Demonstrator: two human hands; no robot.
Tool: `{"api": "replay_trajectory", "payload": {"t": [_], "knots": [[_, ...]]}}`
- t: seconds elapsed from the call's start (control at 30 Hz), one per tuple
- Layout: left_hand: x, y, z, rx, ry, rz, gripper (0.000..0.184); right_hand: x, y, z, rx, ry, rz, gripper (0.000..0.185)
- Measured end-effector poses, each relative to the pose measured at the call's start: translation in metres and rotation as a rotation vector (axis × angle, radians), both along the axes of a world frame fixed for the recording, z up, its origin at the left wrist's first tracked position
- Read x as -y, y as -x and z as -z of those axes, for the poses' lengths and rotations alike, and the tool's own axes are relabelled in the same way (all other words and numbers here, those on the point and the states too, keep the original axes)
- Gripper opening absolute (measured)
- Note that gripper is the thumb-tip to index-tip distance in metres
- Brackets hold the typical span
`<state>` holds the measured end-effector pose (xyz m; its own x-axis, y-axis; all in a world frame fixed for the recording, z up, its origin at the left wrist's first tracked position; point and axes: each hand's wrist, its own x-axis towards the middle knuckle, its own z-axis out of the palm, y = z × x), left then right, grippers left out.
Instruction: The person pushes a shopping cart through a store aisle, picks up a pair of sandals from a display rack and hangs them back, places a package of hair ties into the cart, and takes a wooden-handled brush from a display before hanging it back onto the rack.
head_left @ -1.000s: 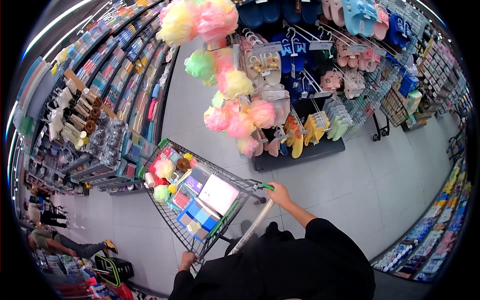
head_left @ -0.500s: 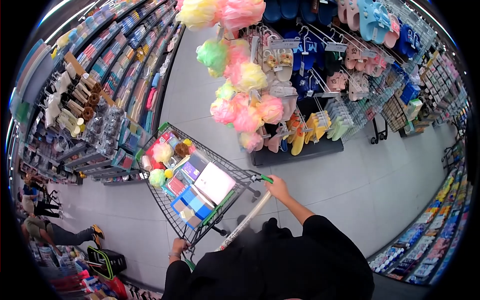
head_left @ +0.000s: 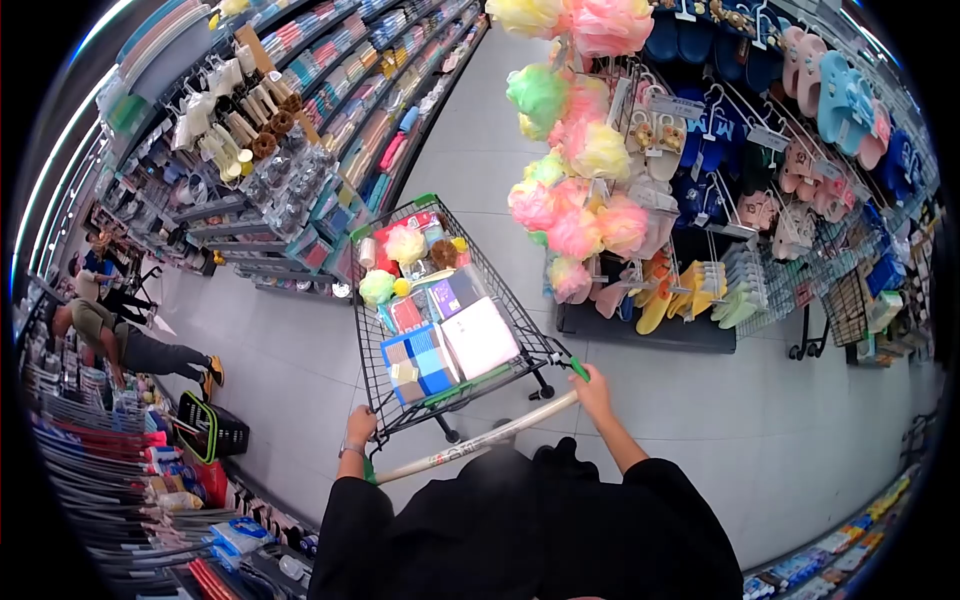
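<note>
A wire shopping cart [head_left: 366,335] stands in front of me, its white handle bar [head_left: 470,448] crossing near my body. My right hand [head_left: 594,393] is closed at the green right end of the handle. My left hand [head_left: 361,426] is closed on the cart's rear left corner, its fingers partly hidden. In the basket lie a white flat package [head_left: 481,338], a blue checked pack [head_left: 420,362], a purple package [head_left: 447,293], a yellow mesh bath puff [head_left: 405,244], a green one [head_left: 377,287] and a brown fluffy item [head_left: 443,254].
Hanging bath puffs [head_left: 575,215] and a slipper rack [head_left: 645,335] stand right of the cart. Shelves [head_left: 300,215] line the left. A person [head_left: 130,345] bends by a black basket [head_left: 232,437] on the floor at left. Grey floor [head_left: 460,160] runs ahead between displays.
The cart has swung from slanting left to pointing more straight ahead. Shelves and bath puffs have shifted right in view. Both hands stay on the cart.
</note>
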<state>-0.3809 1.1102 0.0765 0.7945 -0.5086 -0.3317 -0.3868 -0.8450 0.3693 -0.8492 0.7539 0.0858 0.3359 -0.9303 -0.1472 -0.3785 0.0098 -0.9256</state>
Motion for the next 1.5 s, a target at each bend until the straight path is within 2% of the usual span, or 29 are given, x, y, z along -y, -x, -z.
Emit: {"api": "replay_trajectory", "payload": {"t": [0.03,0.07,0.1,0.13,0.2,0.27,0.33,0.37,0.4,0.57,0.67,0.8,0.87,1.0,1.07,1.13,1.2,1.23,1.3,1.37,1.5], "knots": [[-0.005,0.007,0.001,0.23,0.201,0.137,0.027,-0.005,0.0,-0.002,-0.007,-0.028,-0.002,0.031],[0.005,0.025,-0.025,0.311,0.281,0.159,0.026,-0.01,0.0,-0.003,-0.009,-0.027,-0.013,0.031],[0.024,0.06,-0.076,0.391,0.36,0.182,0.025,-0.015,0.001,-0.002,-0.009,-0.005,-0.004,0.032],[0.03,0.087,-0.104,0.388,0.36,0.175,0.025,-0.018,0.002,0.001,-0.011,0.017,0.011,0.033],[0.061,0.139,-0.142,0.178,0.565,0.224,0.02,-0.023,-0.001,0.007,0.004,0.0,0.039,0.033],[0.083,0.199,-0.158,-0.104,0.556,0.323,0.018,-0.027,0.004,0.01,0.016,-0.017,0.086,0.034],[0.102,0.241,-0.159,-0.208,0.496,0.513,0.019,-0.026,0.0,0.004,-0.022,-0.055,0.07,0.035],[0.112,0.249,-0.151,-0.106,0.564,0.728,0.024,-0.024,-0.001,0.001,-0.025,-0.051,0.074,0.035],[0.124,0.258,-0.155,-0.031,0.51,0.776,0.03,-0.023,-0.003,-0.002,-0.007,-0.075,0.075,0.034],[0.154,0.254,-0.112,-0.028,0.368,0.79,0.037,-0.009,-0.016,-0.035,0.05,-0.129,0.098,0.034],[0.181,0.238,-0.116,-0.124,0.212,0.88,0.037,0.005,-0.024,-0.038,0.046,-0.195,0.084,0.031],[0.199,0.227,-0.115,-0.197,0.247,0.889,0.037,0.021,-0.034,-0.019,0.031,-0.139,0.118,0.031],[0.207,0.221,-0.104,-0.251,0.233,0.909,0.037,0.03,-0.035,-0.031,-0.142,-0.125,0.062,0.031],[0.221,0.215,-0.105,-0.356,0.182,0.892,0.036,0.043,-0.038,-0.037,-0.112,-0.117,0.078,0.031],[0.225,0.211,-0.108,-0.378,0.153,0.878,0.037,0.06,-0.033,-0.059,-0.373,0.055,-0.113,0.031],[0.23,0.211,-0.113,-0.353,0.157,0.877,0.038,0.103,-0.021,-0.039,-0.224,0.254,0.014,0.034],[0.233,0.213,-0.113,-0.305,0.155,0.869,0.038,0.16,-0.018,-0.111,0.476,-0.187,0.172,0.032],[0.232,0.214,-0.111,-0.299,0.153,0.865,0.038,0.187,-0.013,-0.152,0.695,-0.336,0.253,0.032],[0.235,0.217,-0.108,-0.231,0.142,0.844,0.037,0.257,0.002,-0.176,1.036,-0.358,0.213,0.035],[0.242,0.221,-0.109,-0.209,0.102,0.808,0.037,0.327,0.007,-0.192,1.213,-0.408,0.22,0.045],[0.248,0.229,-0.104,-0.102,0.045,0.732,0.039,0.418,0.001,-0.221,1.266,-0.554,0.21,0.039]]}}
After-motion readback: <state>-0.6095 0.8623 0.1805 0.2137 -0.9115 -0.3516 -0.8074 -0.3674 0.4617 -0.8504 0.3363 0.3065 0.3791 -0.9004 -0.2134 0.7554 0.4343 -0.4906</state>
